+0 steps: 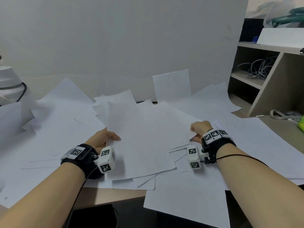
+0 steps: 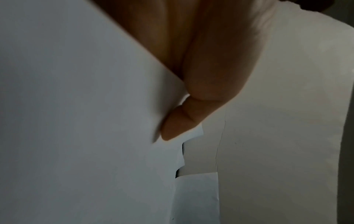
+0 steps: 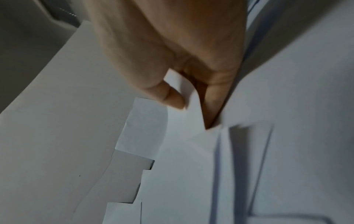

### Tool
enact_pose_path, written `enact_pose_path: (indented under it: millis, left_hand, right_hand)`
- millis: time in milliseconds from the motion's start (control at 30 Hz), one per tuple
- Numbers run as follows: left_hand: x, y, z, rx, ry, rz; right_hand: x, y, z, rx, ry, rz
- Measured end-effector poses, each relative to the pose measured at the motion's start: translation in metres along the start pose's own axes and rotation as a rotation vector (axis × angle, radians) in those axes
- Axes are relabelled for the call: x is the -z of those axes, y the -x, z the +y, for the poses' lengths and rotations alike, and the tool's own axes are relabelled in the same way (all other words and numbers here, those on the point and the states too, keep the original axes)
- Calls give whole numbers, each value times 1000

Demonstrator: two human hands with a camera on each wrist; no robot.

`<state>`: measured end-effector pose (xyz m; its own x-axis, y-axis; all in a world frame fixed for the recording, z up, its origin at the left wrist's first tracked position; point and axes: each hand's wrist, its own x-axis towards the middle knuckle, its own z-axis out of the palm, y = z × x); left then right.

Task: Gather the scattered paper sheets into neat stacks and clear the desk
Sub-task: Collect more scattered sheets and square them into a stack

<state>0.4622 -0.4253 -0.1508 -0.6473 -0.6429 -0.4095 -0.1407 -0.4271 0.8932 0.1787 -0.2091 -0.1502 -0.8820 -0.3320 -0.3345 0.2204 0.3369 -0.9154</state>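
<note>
Many white paper sheets (image 1: 65, 122) lie scattered and overlapping across the desk. A bundle of sheets (image 1: 148, 137) sits in the middle, held at both sides. My left hand (image 1: 105, 139) grips its left edge, thumb (image 2: 178, 124) on top of the paper (image 2: 76, 121). At the bundle's right edge my right hand (image 1: 199, 130) pinches the paper (image 3: 191, 151) between thumb (image 3: 172, 98) and fingers (image 3: 212, 109). One sheet (image 1: 171, 84) leans upright against the back wall.
A white device (image 1: 8, 83) with a black cable stands at the far left. A beige shelf unit (image 1: 266, 76) holding cables rises at the right. A sheet (image 1: 187, 204) overhangs the desk's front edge (image 1: 115, 196). A yellow-green object (image 1: 301, 124) lies at the right edge.
</note>
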Motion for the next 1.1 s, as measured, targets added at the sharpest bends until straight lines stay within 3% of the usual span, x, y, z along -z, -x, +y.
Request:
enact_pose_path:
  millis: [100, 167, 233, 367, 467, 600, 733, 933, 1100]
  left_hand:
    - [-7, -1, 4, -26, -28, 25]
    - [-12, 2, 5, -54, -45, 27]
    - [-15, 3, 2, -61, -33, 9]
    - [-6, -5, -5, -36, 46, -9]
    - [-6, -5, -5, 18, 50, -42]
    - [-16, -4, -1, -15, -1, -10]
    - [-16, -5, -2, -60, -34, -42]
    - [2, -2, -12, -102, -21, -21]
    - [10, -6, -5, -82, -42, -8]
  right_hand:
    - [8, -25, -2, 33, 51, 188]
    - [6, -30, -3, 62, 108, 201]
    - [1, -25, -7, 8, 90, 94]
    - [-10, -5, -12, -23, 299, -154]
    - [-13, 5, -10, -80, 246, -280]
    - [-14, 9, -14, -26, 257, -242]
    - [-22, 11, -16, 75, 470, -134]
    - [-33, 20, -13, 176, 648, -226]
    - [-36, 19, -10, 252, 608, -311]
